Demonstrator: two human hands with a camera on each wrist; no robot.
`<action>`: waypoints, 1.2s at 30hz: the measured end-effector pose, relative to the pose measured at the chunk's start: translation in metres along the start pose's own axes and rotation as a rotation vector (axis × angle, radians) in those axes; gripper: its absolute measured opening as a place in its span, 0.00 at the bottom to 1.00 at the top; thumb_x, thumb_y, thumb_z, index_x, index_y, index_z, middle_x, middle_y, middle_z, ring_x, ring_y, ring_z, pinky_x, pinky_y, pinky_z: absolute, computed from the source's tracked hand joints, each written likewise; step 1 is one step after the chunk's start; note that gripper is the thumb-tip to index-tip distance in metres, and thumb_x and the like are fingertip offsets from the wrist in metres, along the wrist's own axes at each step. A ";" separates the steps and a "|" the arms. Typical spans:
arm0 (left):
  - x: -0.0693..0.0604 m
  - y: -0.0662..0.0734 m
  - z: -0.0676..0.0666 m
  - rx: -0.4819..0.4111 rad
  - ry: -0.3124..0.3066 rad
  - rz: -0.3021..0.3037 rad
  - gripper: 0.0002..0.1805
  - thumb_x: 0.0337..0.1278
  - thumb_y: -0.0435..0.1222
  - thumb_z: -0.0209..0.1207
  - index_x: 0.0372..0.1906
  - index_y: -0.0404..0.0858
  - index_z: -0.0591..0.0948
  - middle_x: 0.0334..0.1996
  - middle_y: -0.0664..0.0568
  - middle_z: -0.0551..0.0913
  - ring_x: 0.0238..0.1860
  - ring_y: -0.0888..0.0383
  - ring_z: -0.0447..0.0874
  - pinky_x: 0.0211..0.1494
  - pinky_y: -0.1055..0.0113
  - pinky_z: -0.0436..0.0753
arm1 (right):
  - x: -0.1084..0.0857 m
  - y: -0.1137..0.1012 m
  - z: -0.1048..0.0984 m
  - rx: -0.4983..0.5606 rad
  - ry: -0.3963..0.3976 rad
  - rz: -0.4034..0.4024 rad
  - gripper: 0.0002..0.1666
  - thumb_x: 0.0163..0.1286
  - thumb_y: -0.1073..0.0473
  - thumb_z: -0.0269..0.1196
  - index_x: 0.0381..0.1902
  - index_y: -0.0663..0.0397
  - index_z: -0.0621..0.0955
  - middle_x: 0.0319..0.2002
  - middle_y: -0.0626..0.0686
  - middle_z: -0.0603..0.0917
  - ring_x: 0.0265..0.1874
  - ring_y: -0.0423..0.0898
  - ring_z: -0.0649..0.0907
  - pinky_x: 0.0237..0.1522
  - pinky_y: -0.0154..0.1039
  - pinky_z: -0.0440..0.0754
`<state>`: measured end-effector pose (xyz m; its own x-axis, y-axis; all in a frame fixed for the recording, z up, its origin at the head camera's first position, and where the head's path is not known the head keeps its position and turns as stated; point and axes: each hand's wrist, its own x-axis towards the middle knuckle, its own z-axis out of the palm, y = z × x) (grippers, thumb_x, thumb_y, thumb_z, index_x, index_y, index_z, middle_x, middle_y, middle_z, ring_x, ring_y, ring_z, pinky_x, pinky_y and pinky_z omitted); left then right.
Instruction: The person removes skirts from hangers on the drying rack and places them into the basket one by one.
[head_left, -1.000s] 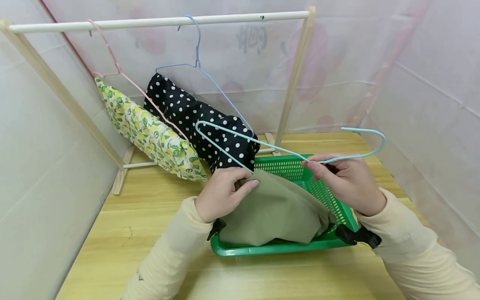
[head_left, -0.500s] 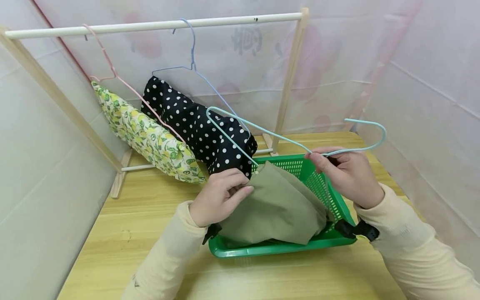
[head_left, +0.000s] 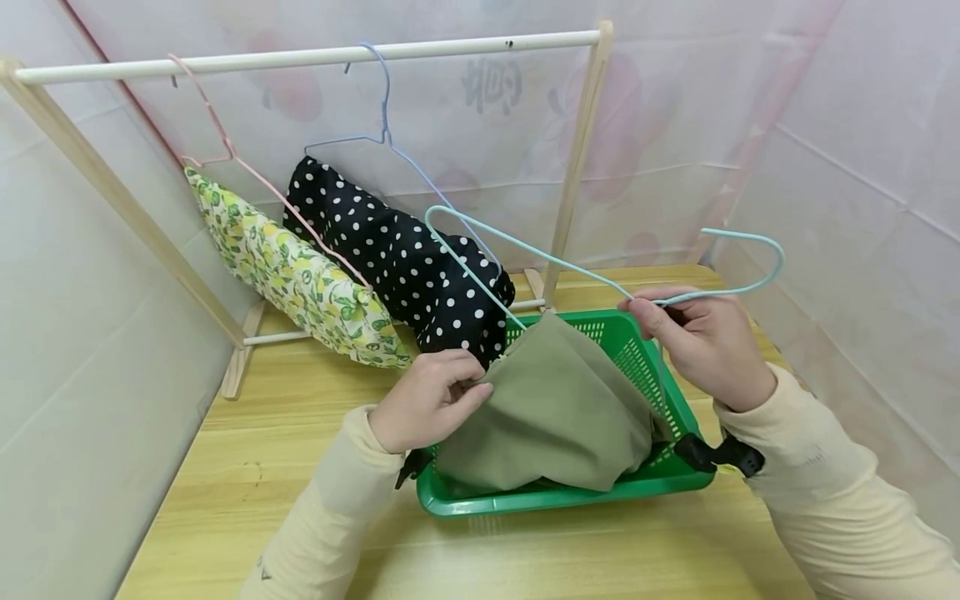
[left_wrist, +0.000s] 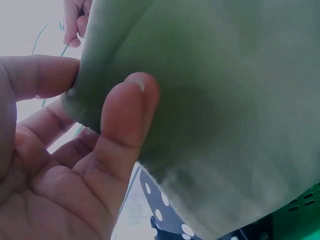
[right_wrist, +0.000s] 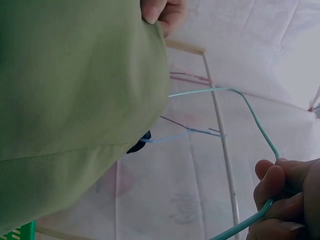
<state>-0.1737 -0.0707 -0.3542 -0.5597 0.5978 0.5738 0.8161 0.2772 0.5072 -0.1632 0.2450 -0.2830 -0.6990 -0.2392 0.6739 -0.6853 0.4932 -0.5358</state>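
A mint-green wire hanger is held just below its hook by my right hand, between thumb and fingers. Its near part passes out of sight behind the olive-green cloth, which rises to a peak beside the wire. My left hand pinches the cloth's left edge; in the left wrist view, its thumb lies against the fabric. Most of the cloth sits in and over a green plastic basket.
Behind stands a rack with a white rail. From it hang a pink hanger with lemon-print cloth and a blue hanger with black polka-dot cloth. The wooden table lies underneath.
The hanger has shifted up and to the right with my right hand. My left hand has slid left and down along the cloth's edge, and the cloth's peak now stands higher.
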 end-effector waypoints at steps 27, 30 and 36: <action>-0.019 -0.017 -0.003 0.024 -0.110 -0.088 0.14 0.56 0.32 0.60 0.20 0.45 0.72 0.18 0.60 0.69 0.18 0.68 0.63 0.23 0.74 0.69 | 0.005 0.018 -0.008 0.014 0.024 0.071 0.08 0.67 0.72 0.59 0.35 0.61 0.86 0.20 0.50 0.77 0.13 0.38 0.64 0.20 0.31 0.64; -0.020 -0.017 -0.004 0.026 -0.116 -0.104 0.13 0.56 0.32 0.60 0.20 0.45 0.73 0.18 0.62 0.69 0.17 0.69 0.64 0.22 0.74 0.69 | 0.006 0.019 -0.010 0.006 0.040 0.085 0.08 0.67 0.72 0.60 0.35 0.62 0.85 0.20 0.49 0.77 0.12 0.38 0.62 0.16 0.32 0.60; -0.021 -0.018 -0.006 0.036 -0.139 -0.122 0.14 0.57 0.32 0.61 0.19 0.45 0.74 0.18 0.62 0.69 0.17 0.68 0.64 0.24 0.74 0.70 | 0.007 0.020 -0.012 -0.025 0.080 0.096 0.07 0.67 0.70 0.60 0.35 0.65 0.85 0.19 0.48 0.76 0.09 0.37 0.58 0.11 0.33 0.52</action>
<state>-0.1771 -0.0927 -0.3714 -0.6318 0.6556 0.4135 0.7491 0.3794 0.5430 -0.1794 0.2635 -0.2827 -0.7419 -0.1229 0.6592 -0.6101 0.5314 -0.5876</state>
